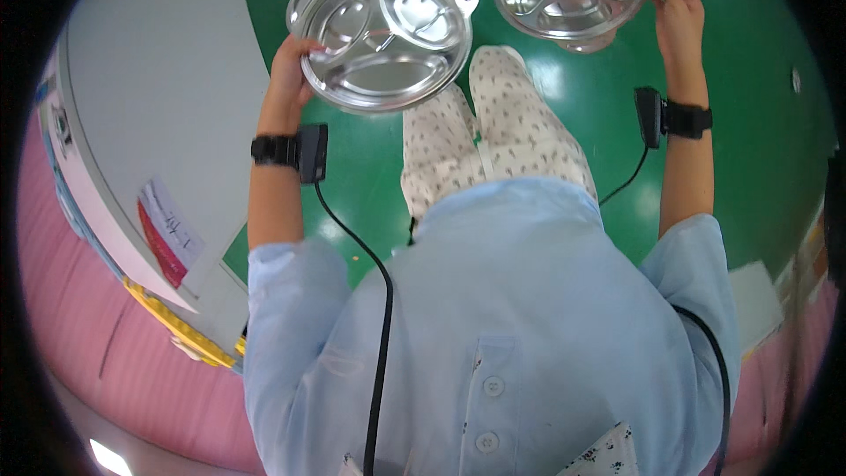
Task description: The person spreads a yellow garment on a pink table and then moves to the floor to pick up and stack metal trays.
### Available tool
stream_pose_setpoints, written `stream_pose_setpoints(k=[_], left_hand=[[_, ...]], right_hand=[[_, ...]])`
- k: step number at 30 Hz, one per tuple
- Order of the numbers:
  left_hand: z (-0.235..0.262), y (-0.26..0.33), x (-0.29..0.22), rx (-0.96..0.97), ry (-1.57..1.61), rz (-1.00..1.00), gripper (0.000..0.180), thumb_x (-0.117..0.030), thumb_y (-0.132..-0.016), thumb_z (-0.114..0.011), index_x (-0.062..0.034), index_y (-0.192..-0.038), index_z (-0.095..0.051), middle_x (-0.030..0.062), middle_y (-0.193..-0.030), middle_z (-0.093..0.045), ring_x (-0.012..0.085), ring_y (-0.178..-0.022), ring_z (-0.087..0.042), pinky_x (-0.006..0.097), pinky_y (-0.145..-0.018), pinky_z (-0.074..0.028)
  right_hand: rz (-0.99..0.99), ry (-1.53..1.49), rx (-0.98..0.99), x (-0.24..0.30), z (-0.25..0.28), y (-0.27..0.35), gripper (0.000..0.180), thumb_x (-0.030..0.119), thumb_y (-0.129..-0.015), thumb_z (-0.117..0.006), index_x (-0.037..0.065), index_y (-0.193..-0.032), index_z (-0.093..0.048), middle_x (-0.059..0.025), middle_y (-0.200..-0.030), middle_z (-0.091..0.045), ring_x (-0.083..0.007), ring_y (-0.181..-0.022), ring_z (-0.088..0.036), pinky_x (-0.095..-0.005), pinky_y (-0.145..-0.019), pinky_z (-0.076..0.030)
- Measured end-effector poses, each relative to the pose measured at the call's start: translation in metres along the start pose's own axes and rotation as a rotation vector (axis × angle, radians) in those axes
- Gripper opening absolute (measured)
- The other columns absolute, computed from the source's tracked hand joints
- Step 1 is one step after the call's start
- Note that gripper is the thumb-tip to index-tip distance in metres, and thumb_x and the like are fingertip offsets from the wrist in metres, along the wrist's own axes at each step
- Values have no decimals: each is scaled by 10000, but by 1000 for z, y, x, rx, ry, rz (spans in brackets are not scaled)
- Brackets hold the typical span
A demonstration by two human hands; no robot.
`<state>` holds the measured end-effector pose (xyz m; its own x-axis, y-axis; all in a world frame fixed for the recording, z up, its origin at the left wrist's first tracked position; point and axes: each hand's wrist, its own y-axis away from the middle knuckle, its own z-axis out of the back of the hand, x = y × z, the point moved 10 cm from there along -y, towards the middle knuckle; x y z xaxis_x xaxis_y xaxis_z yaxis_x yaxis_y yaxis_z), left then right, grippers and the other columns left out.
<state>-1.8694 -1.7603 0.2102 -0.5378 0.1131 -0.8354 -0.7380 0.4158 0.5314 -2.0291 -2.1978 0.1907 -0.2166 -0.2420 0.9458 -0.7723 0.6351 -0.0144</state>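
My left hand [293, 72] grips the near-left rim of a shiny steel divided plate [388, 76], its thumb lying over the edge. This plate is round with two ear-shaped lobes on its far side and several pressed compartments facing up. Higher and to the right, my right hand [679, 16] pinches the right side of a second steel divided plate [575, 14]. That plate is partly cut off by the top of the picture. A gap separates the two plates, and both are held up above the floor. The fingers beneath each plate are hidden.
A pale grey table [163, 62] runs along the left, with a white and red printed sheet [172, 234] near its edge. Below me is a glossy green floor [366, 181]. Black cables [384, 335] hang from the devices strapped to both wrists.
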Motion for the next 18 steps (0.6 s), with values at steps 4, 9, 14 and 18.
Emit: stream_pose_setpoints(k=[4,9,14,18], left_hand=[[-122,11,-28,198,-259,-14,271,-172,-821,-512,-24,-1046,-487,49,-910,-577,117,-736,-582,242,-614,-499],[-250,32,2,633,-430,108,390,-296,-817,-549,11,-1043,-466,87,-952,-570,133,-795,-576,275,-690,-487],[-351,63,7,792,-403,220,445,-407,-853,-433,-18,-1059,-499,84,-978,-575,153,-837,-569,296,-759,-473],[-365,35,14,707,-452,278,414,-366,-875,-386,-20,-1077,-491,110,-1014,-558,182,-866,-560,328,-777,-468]], right_hand=[[207,128,-84,125,5,48,148,133,-847,-491,11,-804,-563,24,-725,-549,-55,-629,-499,-195,-559,-413],[320,169,-173,212,30,115,162,149,-846,-512,-4,-828,-562,21,-715,-546,-55,-624,-484,-194,-567,-403],[250,356,-115,218,32,102,173,139,-822,-539,-24,-783,-583,16,-682,-553,-61,-629,-487,-205,-569,-405],[164,384,-144,207,22,83,162,117,-797,-535,-36,-805,-586,-12,-661,-564,-71,-589,-490,-222,-535,-414]])
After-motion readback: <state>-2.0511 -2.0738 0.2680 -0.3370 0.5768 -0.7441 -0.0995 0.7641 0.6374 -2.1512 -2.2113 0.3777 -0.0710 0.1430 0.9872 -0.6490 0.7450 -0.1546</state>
